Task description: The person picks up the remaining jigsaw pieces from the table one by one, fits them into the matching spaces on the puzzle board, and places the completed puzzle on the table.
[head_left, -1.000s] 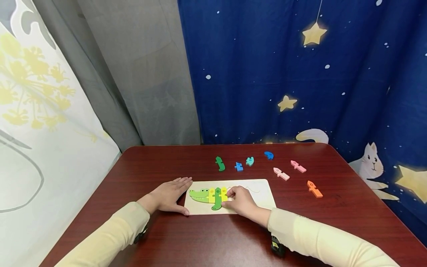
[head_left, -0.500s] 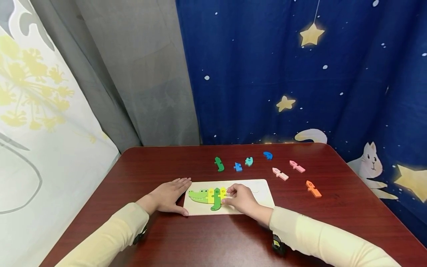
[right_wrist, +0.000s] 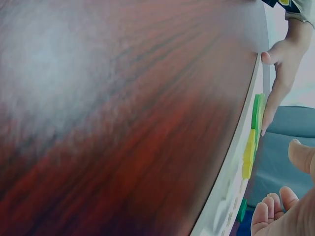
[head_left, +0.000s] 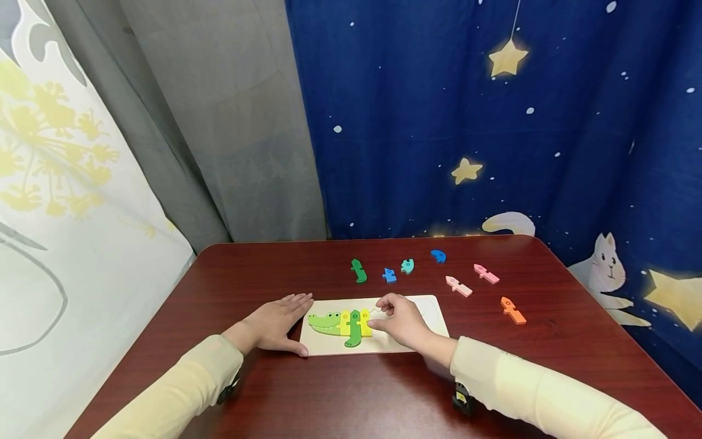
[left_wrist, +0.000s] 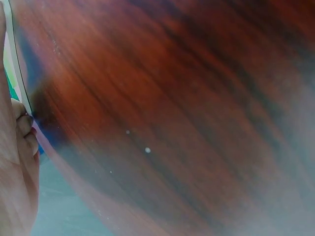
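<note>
A pale wooden puzzle board (head_left: pixel 334 347) lies on the table. On its left part sit a light green crocodile head (head_left: pixel 325 324), a yellow piece (head_left: pixel 345 323), a green piece with a leg (head_left: pixel 354 335) and a second yellow piece (head_left: pixel 364 323), side by side. My left hand (head_left: pixel 278 323) rests flat at the board's left edge, fingers straight. Over the board, just right of the second yellow piece, is my right hand (head_left: pixel 406 320). Its thumb and fingers are apart with nothing between them, as the right wrist view shows.
Behind the board lie loose pieces: dark green (head_left: pixel 359 271), blue (head_left: pixel 389 275), teal (head_left: pixel 407 266) and dark blue (head_left: pixel 438 256). Farther right are a pale pink piece (head_left: pixel 458 286), a pink piece (head_left: pixel 486 274) and an orange piece (head_left: pixel 512 310). Curtains (head_left: pixel 395 122) hang behind the table (head_left: pixel 263 262).
My right hand has let go of the second yellow piece and drawn slightly to the right, its thumb and fingers parting. The left hand stays at the board's edge.
</note>
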A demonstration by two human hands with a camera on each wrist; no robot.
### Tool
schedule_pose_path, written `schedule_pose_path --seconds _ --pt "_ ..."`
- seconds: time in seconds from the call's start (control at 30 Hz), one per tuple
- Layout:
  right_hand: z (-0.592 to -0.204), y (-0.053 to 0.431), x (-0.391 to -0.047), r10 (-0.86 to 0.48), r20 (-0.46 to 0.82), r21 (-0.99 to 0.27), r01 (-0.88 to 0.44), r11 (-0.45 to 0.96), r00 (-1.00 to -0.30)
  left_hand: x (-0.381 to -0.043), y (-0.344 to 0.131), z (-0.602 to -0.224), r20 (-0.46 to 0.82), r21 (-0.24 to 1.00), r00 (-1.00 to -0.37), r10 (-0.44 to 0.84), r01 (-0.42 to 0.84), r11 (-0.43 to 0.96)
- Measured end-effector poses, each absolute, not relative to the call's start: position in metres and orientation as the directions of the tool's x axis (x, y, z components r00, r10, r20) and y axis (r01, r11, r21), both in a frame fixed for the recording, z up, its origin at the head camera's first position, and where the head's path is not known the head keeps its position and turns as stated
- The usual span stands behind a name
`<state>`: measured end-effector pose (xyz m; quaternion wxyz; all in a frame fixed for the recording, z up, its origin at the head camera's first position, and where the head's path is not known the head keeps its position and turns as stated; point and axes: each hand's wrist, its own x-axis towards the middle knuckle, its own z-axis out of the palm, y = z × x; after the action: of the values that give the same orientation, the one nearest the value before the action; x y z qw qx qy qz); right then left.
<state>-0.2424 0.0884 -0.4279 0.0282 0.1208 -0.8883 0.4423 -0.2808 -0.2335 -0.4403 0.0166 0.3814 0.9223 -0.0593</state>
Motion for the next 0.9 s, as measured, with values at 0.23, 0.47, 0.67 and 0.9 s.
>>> schedule_pose_path --seconds 0.23,0.47,0.67,0.9 --pt "-0.421 0.098 -0.243 -0.162 0.168 -0.790 -0.232 0.568 -0.972 -0.280 -0.234 -0.440 -0.076 -0.091 -0.711 0.699 0.703 0.705" --pt "-0.415 0.114 -0.245 -0.120 0.166 -0.783 -0.205 0.587 -0.979 -0.280 -0.234 -0.441 -0.070 -0.087 -0.708 0.703 0.706 0.702" --pt "-0.406 0.134 -0.247 -0.095 0.182 -0.782 -0.203 0.589 -0.979 -0.281 -0.234 -0.440 -0.072 -0.088 -0.707 0.703 0.707 0.702" --pt "-0.398 0.160 -0.249 -0.053 0.167 -0.786 -0.165 0.595 -0.985 -0.280 -0.233 -0.437 -0.076 -0.073 -0.702 0.709 0.713 0.698"
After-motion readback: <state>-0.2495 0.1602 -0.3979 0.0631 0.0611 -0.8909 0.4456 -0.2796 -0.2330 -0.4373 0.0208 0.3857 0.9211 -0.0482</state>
